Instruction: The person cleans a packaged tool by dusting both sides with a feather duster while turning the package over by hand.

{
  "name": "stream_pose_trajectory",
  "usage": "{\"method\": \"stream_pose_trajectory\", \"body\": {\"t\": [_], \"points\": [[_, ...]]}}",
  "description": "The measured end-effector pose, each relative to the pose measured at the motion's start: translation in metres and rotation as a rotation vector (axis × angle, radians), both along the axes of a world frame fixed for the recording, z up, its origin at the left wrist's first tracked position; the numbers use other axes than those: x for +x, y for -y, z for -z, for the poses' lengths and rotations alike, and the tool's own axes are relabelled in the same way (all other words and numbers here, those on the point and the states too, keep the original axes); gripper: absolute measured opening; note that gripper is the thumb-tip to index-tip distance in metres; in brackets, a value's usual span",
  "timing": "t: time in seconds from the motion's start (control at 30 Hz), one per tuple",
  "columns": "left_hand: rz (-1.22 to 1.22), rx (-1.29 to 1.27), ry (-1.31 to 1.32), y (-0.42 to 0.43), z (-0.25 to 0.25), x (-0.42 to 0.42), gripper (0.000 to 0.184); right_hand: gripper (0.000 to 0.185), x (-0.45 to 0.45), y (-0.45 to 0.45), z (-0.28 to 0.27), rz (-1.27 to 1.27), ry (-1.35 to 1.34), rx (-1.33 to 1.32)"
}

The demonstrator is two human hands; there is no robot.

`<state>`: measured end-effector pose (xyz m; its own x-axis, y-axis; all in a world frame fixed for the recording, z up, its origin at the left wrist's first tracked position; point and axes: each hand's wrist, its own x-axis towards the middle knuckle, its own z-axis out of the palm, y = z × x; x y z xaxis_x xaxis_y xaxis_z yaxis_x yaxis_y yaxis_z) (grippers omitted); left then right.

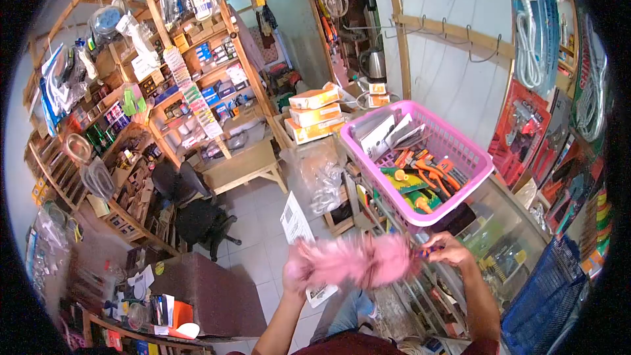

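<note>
A fluffy pink feather duster (358,261), smeared by motion, stretches across in front of me. My right hand (450,251) is closed around its handle at the right end. My left hand (297,271), blurred, is closed on a flat white printed card or packet (296,220) at the duster's left end. The duster's fluff covers the middle of that packet, whose upper and lower ends show on either side. Just beyond my right hand stands a pink plastic basket (483,169) holding orange-handled pliers (439,174), green-and-yellow packs and papers.
The basket rests on a glass display counter (519,223). Orange-and-white boxes (315,115) are stacked behind it. A black office chair (200,223) and a brown cabinet (210,296) stand left. Stocked shelves (217,59) line the back; a blue mesh bag (542,296) hangs right.
</note>
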<state>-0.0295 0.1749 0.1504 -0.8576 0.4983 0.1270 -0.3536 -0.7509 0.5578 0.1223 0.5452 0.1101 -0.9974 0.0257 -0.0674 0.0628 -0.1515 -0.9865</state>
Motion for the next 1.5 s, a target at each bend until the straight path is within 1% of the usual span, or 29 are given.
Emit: {"method": "stream_pose_trajectory", "body": {"t": [0.03, 0.1, 0.13, 0.17, 0.23, 0.27, 0.33, 0.4, 0.43, 0.47, 0.53, 0.57, 0.67, 0.77, 0.8, 0.9, 0.93, 0.97, 1.03, 1.1, 1.13, 1.17, 1.23, 1.33, 1.37, 1.4, 1.43, 1.47, 1.5], "points": [[0.075, 0.093, 0.113, 0.004, 0.013, -0.005, 0.047, 0.037, -0.001, -0.01, 0.015, -0.094, -0.031, -0.003], [0.233, 0.269, 0.335, 0.005, 0.014, -0.011, 0.045, 0.039, 0.0, -0.004, -0.015, -0.317, 0.03, 0.164], [0.193, 0.278, 0.32, 0.003, 0.009, -0.007, 0.044, 0.041, 0.001, 0.0, -0.022, -0.385, 0.077, 0.267], [0.173, 0.301, 0.34, 0.001, 0.005, -0.005, 0.044, 0.04, 0.0, 0.003, -0.019, -0.384, 0.054, 0.292], [0.131, 0.343, 0.384, 0.003, 0.0, -0.004, 0.044, 0.038, 0.002, 0.008, -0.026, -0.266, -0.018, 0.196], [0.059, 0.292, 0.374, 0.005, 0.008, -0.006, 0.05, 0.037, 0.003, 0.007, -0.021, -0.186, -0.01, 0.036], [-0.06, 0.017, 0.213, 0.007, 0.002, 0.005, 0.054, 0.036, 0.005, 0.002, -0.003, -0.027, -0.001, -0.285], [0.223, 0.371, 0.265, 0.027, 0.049, -0.023, 0.062, 0.035, 0.005, 0.003, 0.01, 0.044, -0.036, -0.247], [0.146, 0.268, 0.233, 0.021, 0.045, -0.024, 0.061, 0.035, 0.007, 0.009, 0.001, 0.078, -0.064, -0.224], [0.069, 0.173, 0.196, 0.012, 0.028, -0.018, 0.06, 0.035, 0.008, 0.012, -0.001, 0.085, -0.039, -0.155], [-0.124, 0.179, 0.328, -0.013, -0.039, 0.025, 0.028, 0.034, 0.001, 0.01, 0.001, 0.053, -0.003, -0.058], [-0.156, 0.132, 0.342, -0.015, -0.041, 0.031, 0.03, 0.033, 0.001, 0.009, -0.001, 0.006, 0.032, -0.044], [-0.164, 0.09, 0.332, -0.017, -0.033, 0.024, 0.033, 0.034, 0.006, 0.014, -0.007, 0.051, 0.093, -0.092], [-0.185, 0.085, 0.303, -0.017, -0.025, 0.019, 0.037, 0.037, 0.005, 0.018, -0.012, 0.005, 0.046, -0.1], [-0.189, 0.079, 0.296, -0.015, -0.023, 0.019, 0.039, 0.038, 0.005, 0.013, -0.014, -0.062, 0.123, 0.045], [-0.201, 0.086, 0.261, -0.008, -0.015, 0.019, 0.042, 0.041, 0.007, 0.009, -0.009, -0.138, 0.015, 0.107], [-0.2, 0.098, 0.244, -0.005, -0.01, 0.018, 0.044, 0.041, 0.003, 0.002, 0.004, -0.156, 0.062, 0.029], [-0.199, 0.107, 0.22, 0.0, -0.003, 0.019, 0.045, 0.04, 0.009, 0.007, -0.01, -0.147, 0.09, 0.042], [-0.202, 0.118, 0.18, 0.005, 0.006, 0.021, 0.048, 0.038, 0.013, 0.012, -0.022, -0.147, 0.005, 0.118], [-0.213, 0.105, 0.122, 0.009, 0.013, 0.028, 0.05, 0.039, 0.014, 0.013, -0.016, -0.096, -0.031, 0.154], [-0.228, 0.085, 0.092, 0.011, 0.014, 0.029, 0.052, 0.04, 0.013, 0.01, -0.01, -0.056, 0.062, 0.062], [-0.27, 0.105, 0.151, 0.011, 0.023, 0.026, 0.054, 0.038, 0.015, 0.014, -0.017, -0.032, 0.07, -0.091], [-0.358, 0.145, 0.268, 0.013, 0.043, 0.021, 0.063, 0.035, 0.015, 0.017, -0.017, 0.025, 0.007, -0.177], [0.186, 0.681, 0.0, 0.02, 0.053, 0.016, 0.063, 0.035, 0.009, 0.017, -0.014, 0.037, -0.039, -0.314], [-0.159, 0.384, 0.175, 0.015, 0.021, 0.033, 0.062, 0.036, 0.008, 0.017, -0.011, 0.064, -0.035, -0.341], [-0.257, 0.275, 0.197, 0.007, -0.012, 0.043, 0.054, 0.036, 0.007, 0.02, -0.01, 0.082, -0.05, -0.315], [-0.351, 0.166, 0.224, 0.004, -0.028, 0.051, 0.047, 0.037, 0.006, 0.021, -0.01, 0.102, -0.061, -0.286], [-0.238, 0.23, 0.148, 0.009, -0.021, 0.049, 0.05, 0.037, 0.006, 0.017, -0.009, 0.006, -0.071, -0.331], [-0.124, 0.294, 0.071, 0.016, -0.007, 0.039, 0.053, 0.036, 0.004, 0.016, -0.006, -0.006, -0.08, -0.338]]}}
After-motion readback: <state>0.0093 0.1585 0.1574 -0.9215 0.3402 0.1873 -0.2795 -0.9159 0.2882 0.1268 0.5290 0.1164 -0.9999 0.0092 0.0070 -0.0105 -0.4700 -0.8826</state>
